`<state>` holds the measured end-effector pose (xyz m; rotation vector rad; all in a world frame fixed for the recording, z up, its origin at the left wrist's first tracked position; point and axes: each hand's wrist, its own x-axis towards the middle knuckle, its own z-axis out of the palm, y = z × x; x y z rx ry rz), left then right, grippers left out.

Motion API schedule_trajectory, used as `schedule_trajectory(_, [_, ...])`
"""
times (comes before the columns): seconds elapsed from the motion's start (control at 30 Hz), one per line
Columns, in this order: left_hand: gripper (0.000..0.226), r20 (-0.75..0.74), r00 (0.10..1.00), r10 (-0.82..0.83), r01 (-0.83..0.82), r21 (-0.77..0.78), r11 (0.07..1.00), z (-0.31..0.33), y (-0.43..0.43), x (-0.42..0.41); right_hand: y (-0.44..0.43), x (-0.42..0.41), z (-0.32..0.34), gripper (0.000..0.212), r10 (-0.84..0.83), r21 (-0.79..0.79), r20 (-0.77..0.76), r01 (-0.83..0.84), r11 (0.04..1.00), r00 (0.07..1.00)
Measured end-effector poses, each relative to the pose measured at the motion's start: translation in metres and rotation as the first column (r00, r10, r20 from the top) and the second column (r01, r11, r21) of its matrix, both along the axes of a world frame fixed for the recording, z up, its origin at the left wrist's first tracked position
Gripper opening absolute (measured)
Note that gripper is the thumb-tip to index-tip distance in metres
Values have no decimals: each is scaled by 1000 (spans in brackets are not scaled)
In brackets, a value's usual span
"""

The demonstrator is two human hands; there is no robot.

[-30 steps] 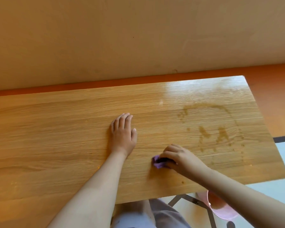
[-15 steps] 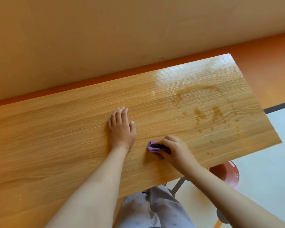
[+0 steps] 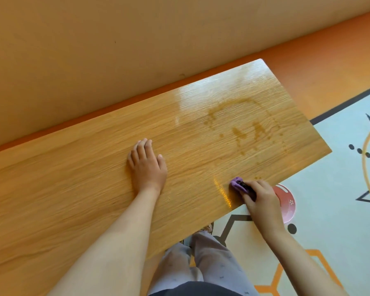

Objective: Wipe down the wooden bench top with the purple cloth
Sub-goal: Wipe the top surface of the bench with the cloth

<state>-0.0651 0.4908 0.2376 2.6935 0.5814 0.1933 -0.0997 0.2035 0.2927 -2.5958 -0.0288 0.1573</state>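
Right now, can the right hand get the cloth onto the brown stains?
Probably yes. The right hand grips the purple cloth on the bench top, near its front edge; only bare wood lies between it and the stains.

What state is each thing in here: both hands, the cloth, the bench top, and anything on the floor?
left hand: flat on the bench top, fingers straight.
right hand: gripping the cloth at the near edge.
purple cloth: bunched up, pressed on the wood.
bench top: glossy, with brownish stains unwiped at the right end.
pink basin: on the floor, partly hidden.
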Motion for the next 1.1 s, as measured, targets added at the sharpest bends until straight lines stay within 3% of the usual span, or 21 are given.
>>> schedule_trajectory(0.23, [50,-24,1000,-11,11,5,1000,3,0,-1,83,-55,-4,23,203,116,-33,-198,973,979])
schedule_trajectory(0.37, [50,-45,999,-17,18,5,1000,5,0,0,68,-50,-4,23,223,137,-74,-212,968,972])
schedule_trajectory(0.47, [50,-54,998,-18,18,-4,1000,5,0,1,24,-17,-5,27,104,68,-34,-101,993,994])
schedule_trajectory(0.63, [50,-36,999,-4,4,-6,1000,2,0,0,-52,41,-9,19,-257,-43,71,260,965,964])
schedule_trajectory(0.77, [51,-27,1000,3,-3,10,1000,0,-1,2,-47,46,-8,20,-296,-81,84,303,950,951])
schedule_trajectory(0.9, [52,-35,999,17,-16,19,1000,0,-1,2,22,10,-8,27,-29,35,18,29,999,999])
schedule_trajectory(1.0, [52,-44,999,24,-23,26,999,1,-1,1,82,-16,-10,25,226,125,-12,-223,967,974])
schedule_trajectory(1.1, [52,-39,999,26,-25,30,999,1,-1,2,93,-14,-10,20,316,180,-15,-308,934,949])
